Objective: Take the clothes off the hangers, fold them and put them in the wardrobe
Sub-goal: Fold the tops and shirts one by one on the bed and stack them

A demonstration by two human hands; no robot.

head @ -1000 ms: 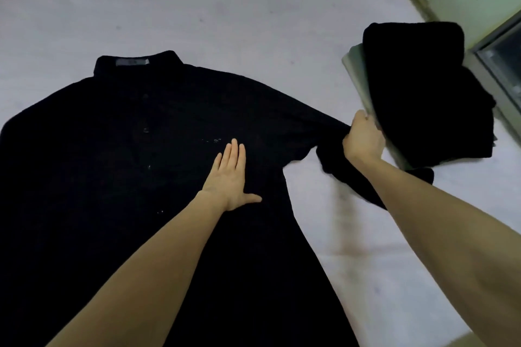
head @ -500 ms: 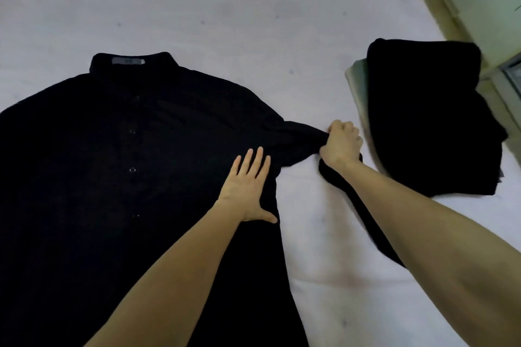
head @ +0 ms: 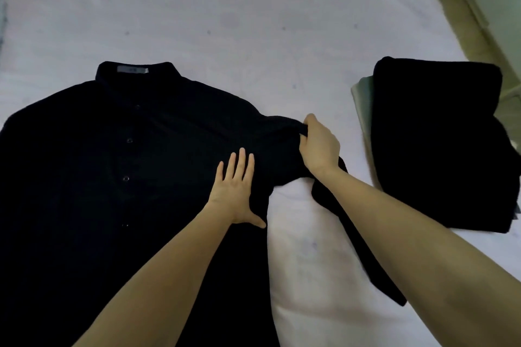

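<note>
A black button-up shirt (head: 112, 177) lies spread face up on the white bed sheet (head: 253, 22), collar at the far side. My left hand (head: 235, 191) presses flat on the shirt's right side near the armpit, fingers straight. My right hand (head: 320, 146) grips the shirt's right sleeve near the shoulder. The rest of the sleeve (head: 363, 251) trails down under my right forearm. A stack of folded black clothes (head: 439, 144) sits at the right, apart from the shirt.
A pale green folded piece (head: 362, 104) peeks out under the black stack. The bed's edge and an olive strip (head: 456, 8) run along the upper right. White sheet shows beyond the collar and between shirt and stack.
My right hand has drawn the sleeve inward, away from the folded stack towards the shirt body. My left hand slid right, from the shirt's middle to its side seam.
</note>
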